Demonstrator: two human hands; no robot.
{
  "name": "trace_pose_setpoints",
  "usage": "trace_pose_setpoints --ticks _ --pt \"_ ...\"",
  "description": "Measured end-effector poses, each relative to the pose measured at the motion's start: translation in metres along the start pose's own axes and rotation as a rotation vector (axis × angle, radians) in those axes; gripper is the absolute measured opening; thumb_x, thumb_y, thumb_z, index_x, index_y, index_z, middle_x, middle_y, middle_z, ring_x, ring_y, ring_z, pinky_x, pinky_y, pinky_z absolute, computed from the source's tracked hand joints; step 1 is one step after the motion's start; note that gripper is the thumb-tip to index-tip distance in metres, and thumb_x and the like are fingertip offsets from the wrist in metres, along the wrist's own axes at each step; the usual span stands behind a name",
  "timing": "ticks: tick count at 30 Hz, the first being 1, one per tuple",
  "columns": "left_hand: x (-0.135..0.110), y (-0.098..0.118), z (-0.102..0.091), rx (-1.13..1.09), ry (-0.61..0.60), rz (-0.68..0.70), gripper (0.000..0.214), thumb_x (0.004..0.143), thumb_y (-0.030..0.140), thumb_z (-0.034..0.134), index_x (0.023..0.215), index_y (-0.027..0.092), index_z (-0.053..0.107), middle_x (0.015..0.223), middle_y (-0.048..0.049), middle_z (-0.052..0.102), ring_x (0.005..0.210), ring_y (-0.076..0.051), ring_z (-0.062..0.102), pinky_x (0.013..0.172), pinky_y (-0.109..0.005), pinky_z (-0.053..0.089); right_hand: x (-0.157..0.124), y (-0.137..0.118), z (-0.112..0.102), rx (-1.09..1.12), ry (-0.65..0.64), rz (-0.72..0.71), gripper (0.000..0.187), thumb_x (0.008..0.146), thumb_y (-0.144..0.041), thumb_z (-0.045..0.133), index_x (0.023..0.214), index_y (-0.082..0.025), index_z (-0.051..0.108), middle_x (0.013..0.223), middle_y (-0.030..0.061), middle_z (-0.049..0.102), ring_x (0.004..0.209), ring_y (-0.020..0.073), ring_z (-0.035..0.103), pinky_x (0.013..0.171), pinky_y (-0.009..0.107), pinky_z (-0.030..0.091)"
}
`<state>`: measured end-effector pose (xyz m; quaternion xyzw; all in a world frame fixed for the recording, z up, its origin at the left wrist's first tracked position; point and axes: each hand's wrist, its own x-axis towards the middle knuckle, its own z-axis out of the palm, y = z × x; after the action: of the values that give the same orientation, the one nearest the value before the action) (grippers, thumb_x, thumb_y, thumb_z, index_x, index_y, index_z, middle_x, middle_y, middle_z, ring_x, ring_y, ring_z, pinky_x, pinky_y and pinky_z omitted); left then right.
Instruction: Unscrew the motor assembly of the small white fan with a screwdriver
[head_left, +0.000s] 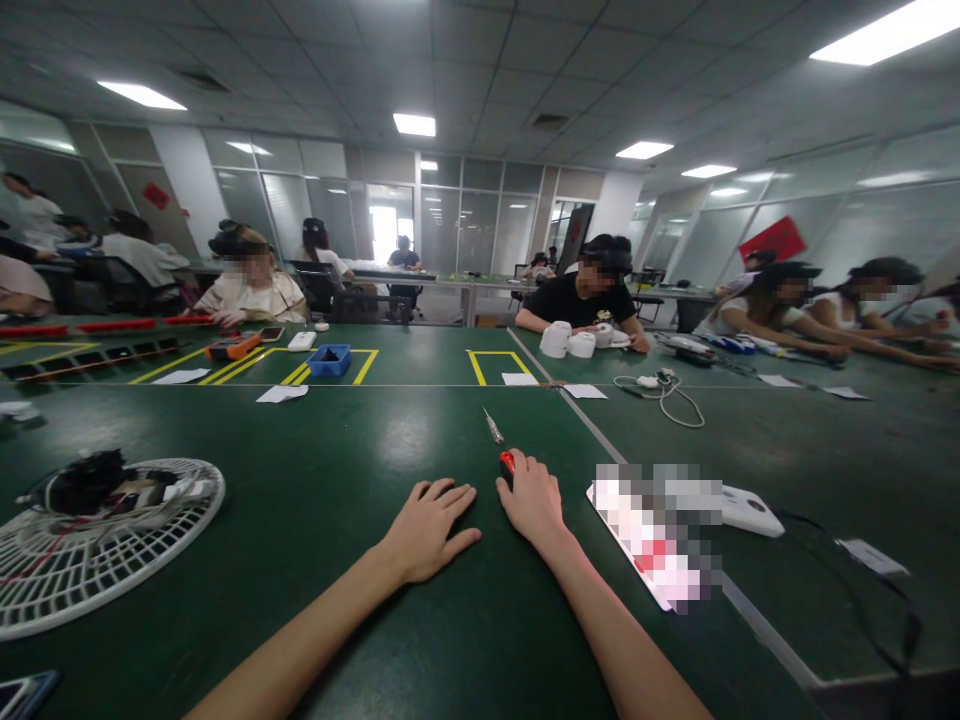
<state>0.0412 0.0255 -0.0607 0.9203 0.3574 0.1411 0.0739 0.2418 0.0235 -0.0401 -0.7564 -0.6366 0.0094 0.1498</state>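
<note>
Rn, L hand point(429, 530) spread on grn table point(480, 650), R hand point(534, 495) curled round red/blk item point(508, 464).

Here are one red handle point(507, 462), one bin point(330, 366), one grille point(169, 535).

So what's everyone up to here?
At this green table, someone's left hand rests palm down, fingers spread, holding nothing I can see. Their right hand covers part of a red-and-black object, too hidden to identify. A slim tool lies just beyond it. A white fan grille with wiring on it sits to the left. Across the table, a person in black leans over white parts.
</note>
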Motion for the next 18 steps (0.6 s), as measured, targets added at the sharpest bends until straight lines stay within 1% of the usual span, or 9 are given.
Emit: trace_pose_setpoints --ticks 4,13,14,16,18 --pt "-0.003 -0.002 0.001 0.01 0.009 0.015 0.057 0.102 0.056 0.041 0.148 0.024 0.05 0.154 -0.0101 0.052 0.143 -0.033 0.043 0.117 -0.054 0.033 -0.001 0.0 -0.001 0.0 -0.006 0.002 0.05 0.098 -0.03 0.05 0.146 -0.014 0.048 0.134 0.0175 0.061 0.122 0.0323 0.055 0.099 0.041 0.038" --pt "-0.003 0.003 0.0 0.026 -0.026 -0.006 0.054 0.102 0.051 0.043 0.148 0.024 0.051 0.156 -0.0087 0.05 0.146 -0.032 0.042 0.119 -0.056 0.033 -0.002 -0.003 -0.004 -0.016 -0.025 -0.006 0.054 0.1 -0.027 0.049 0.153 -0.019 0.044 0.132 0.0166 0.061 0.121 0.0317 0.056 0.097 0.041 0.039" --pt "-0.003 0.003 -0.002 0.034 -0.036 -0.002 0.054 0.102 0.051 0.043 0.148 0.024 0.05 0.157 -0.0086 0.049 0.146 -0.032 0.041 0.119 -0.055 0.033 -0.002 -0.003 -0.004 -0.017 -0.026 -0.007 0.054 0.1 -0.026 0.049 0.153 -0.02 0.044 0.132 0.0161 0.061 0.12 0.0315 0.056 0.097 0.041 0.039" --pt "-0.004 -0.001 -0.007 0.056 -0.038 0.019 0.056 0.101 0.052 0.046 0.15 0.026 0.047 0.163 -0.008 0.04 0.15 -0.032 0.036 0.119 -0.055 0.035 -0.003 -0.003 -0.005 -0.017 -0.03 -0.008 0.055 0.099 -0.026 0.05 0.154 -0.022 0.045 0.131 0.0151 0.062 0.12 0.0311 0.056 0.097 0.041 0.039" --pt "-0.008 -0.01 -0.018 0.094 0.017 0.034 0.059 0.099 0.053 0.049 0.153 0.03 0.042 0.168 -0.0068 0.028 0.154 -0.033 0.028 0.118 -0.055 0.036 -0.003 -0.003 -0.005 -0.014 -0.036 -0.012 0.055 0.099 -0.026 0.05 0.154 -0.024 0.044 0.131 0.015 0.062 0.12 0.031 0.056 0.097 0.041 0.039"
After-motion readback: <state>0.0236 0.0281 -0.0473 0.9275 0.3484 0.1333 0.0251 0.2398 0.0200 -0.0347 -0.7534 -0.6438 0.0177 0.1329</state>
